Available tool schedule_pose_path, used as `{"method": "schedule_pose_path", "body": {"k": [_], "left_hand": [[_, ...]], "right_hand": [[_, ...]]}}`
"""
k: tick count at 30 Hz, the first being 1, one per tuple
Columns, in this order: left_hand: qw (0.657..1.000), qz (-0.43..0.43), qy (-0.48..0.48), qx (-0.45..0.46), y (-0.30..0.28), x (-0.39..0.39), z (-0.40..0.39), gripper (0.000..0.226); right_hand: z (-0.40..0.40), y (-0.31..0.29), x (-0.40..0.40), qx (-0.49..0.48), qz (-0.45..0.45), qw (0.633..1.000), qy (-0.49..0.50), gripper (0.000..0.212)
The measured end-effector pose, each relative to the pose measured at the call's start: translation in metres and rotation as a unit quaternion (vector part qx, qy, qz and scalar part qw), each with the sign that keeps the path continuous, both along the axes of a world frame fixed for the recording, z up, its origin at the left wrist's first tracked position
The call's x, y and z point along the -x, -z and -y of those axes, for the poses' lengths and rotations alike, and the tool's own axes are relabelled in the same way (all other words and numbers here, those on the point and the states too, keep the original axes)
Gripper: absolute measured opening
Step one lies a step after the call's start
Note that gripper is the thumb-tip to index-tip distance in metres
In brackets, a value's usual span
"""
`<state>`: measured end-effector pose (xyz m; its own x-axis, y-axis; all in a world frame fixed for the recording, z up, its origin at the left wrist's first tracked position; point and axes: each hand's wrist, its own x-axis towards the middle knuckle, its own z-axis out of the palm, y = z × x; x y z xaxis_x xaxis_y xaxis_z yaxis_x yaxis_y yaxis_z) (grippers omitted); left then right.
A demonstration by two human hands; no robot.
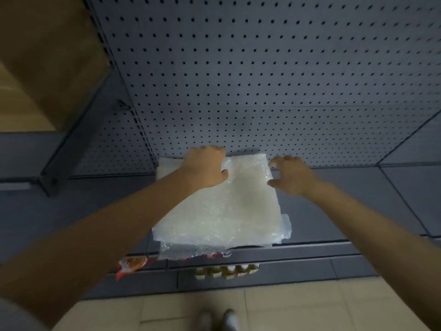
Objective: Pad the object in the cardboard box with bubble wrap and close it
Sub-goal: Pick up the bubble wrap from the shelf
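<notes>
A stack of white bubble wrap sheets (pixel 226 209) lies on a dark grey shelf (pixel 346 211) against a perforated back panel. My left hand (pixel 205 167) rests on the stack's far left corner, fingers curled over its far edge and thumb on top. At the stack's right edge my right hand (pixel 290 174) hovers, fingers spread, holding nothing. A large cardboard box (pixel 47 56) stands at the upper left; what is inside it is hidden.
The perforated grey panel (pixel 262 80) rises behind the shelf. A dark metal bracket (pixel 78 139) runs diagonally at left. Below the shelf's front edge a red and orange packet (pixel 131 265) and a tray of small yellowish items (pixel 226 271) show. Beige floor tiles and my shoes (pixel 219 320) are at the bottom.
</notes>
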<state>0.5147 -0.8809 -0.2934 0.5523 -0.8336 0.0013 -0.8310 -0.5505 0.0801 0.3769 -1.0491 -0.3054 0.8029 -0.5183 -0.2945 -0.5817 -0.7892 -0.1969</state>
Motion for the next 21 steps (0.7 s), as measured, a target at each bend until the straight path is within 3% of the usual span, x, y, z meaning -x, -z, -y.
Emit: {"method": "schedule_pose_path", "body": {"k": [4,8,12,16,18,21], "left_hand": [[0.998,-0.054,-0.028,-0.021,0.042,-0.017,-0.008,0.051],[0.991,-0.109,-0.065,-0.051,0.085,-0.035,-0.018,0.046],[0.984,-0.133,-0.111,-0.042,0.12,-0.052,-0.034,0.052],[0.97,-0.156,-0.185,0.008,0.145,-0.065,-0.057,0.065],[0.949,-0.18,-0.256,0.044,0.15,-0.071,-0.069,0.073],[0.904,-0.221,-0.352,0.096,0.156,-0.074,-0.086,0.083]], "right_hand": [[0.011,0.041,-0.014,-0.053,-0.01,0.998,0.026,0.058],[0.02,0.072,-0.024,-0.101,-0.043,0.991,0.082,0.063],[0.033,0.095,-0.03,-0.166,-0.049,0.967,0.186,0.085],[0.047,0.117,-0.026,-0.281,-0.046,0.919,0.275,0.107],[0.05,0.123,-0.02,-0.349,-0.035,0.888,0.296,0.101],[0.048,0.122,-0.011,-0.419,-0.015,0.866,0.273,0.05]]}}
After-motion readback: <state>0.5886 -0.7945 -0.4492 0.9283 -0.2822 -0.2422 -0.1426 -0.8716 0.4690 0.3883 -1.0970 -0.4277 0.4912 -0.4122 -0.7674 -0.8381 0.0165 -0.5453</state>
